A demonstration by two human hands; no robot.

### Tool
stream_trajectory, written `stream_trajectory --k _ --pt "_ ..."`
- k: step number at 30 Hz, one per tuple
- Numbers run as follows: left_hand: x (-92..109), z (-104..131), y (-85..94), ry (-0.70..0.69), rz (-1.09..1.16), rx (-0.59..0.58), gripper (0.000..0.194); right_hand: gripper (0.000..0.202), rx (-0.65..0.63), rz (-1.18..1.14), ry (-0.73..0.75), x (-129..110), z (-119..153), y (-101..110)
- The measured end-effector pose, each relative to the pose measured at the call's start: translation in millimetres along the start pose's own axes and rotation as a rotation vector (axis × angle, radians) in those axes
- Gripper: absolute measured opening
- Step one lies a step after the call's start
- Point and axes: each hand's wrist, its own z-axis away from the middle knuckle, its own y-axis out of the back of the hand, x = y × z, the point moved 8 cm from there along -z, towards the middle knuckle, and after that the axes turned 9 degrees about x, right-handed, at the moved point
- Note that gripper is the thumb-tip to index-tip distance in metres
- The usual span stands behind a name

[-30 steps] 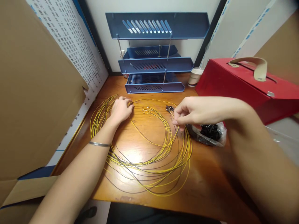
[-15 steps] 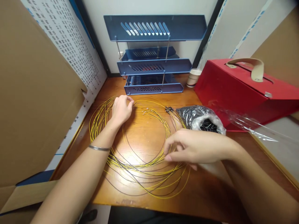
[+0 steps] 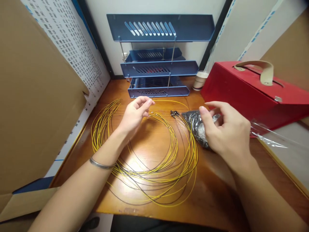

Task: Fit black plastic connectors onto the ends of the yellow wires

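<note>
My left hand (image 3: pixel 137 114) is raised over the coils, thumb and fingers pinched on the end of a thin yellow cable (image 3: pixel 170 101) that arcs away to the right. Loose loops of yellow and dark cables (image 3: pixel 175 145) lie spread on the wooden table under both arms. Several black connector ends (image 3: pixel 174 113) bunch up right of the middle. My right hand (image 3: pixel 227 132) hovers above a clear plastic bag (image 3: pixel 193 120) of black pieces, thumb and fingers apart with nothing seen between them. It hides most of the bag's opening.
A blue tiered file tray (image 3: pixel 159 69) stands at the back of the table (image 3: pixel 205 199), a paper cup (image 3: pixel 200 80) beside it. On the right sits a red box (image 3: pixel 243 93) with a beige handle. A cardboard sheet (image 3: pixel 41 106) rises on the left.
My left hand has moved right and lifted the pinched cable end. My right hand has gone from the cable coils up and right to over the bag, its fingers spreading.
</note>
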Motion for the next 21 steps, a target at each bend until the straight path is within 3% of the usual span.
stream_trajectory --k 4,8,14,17,21 --pt "-2 15 -17.5 0.064 0.044 -0.087 0.019 0.048 -0.072 -0.037 -0.001 3 5 -12" --pt "-3 26 -31.9 -0.040 -0.095 -0.167 0.017 0.070 -0.074 -0.112 0.196 -9 10 -19" --pt "-1 40 -43.3 -0.230 -0.339 -0.239 0.014 0.058 -0.081 -0.167 0.435 -33 22 -23" --pt "3 44 -45.5 -0.318 -0.441 -0.262 0.014 0.052 -0.122 -0.147 0.463 -39 30 -30" --pt "9 49 -49.2 -0.386 -0.482 -0.294 0.011 0.028 -0.104 -0.118 0.451 -39 35 -33"
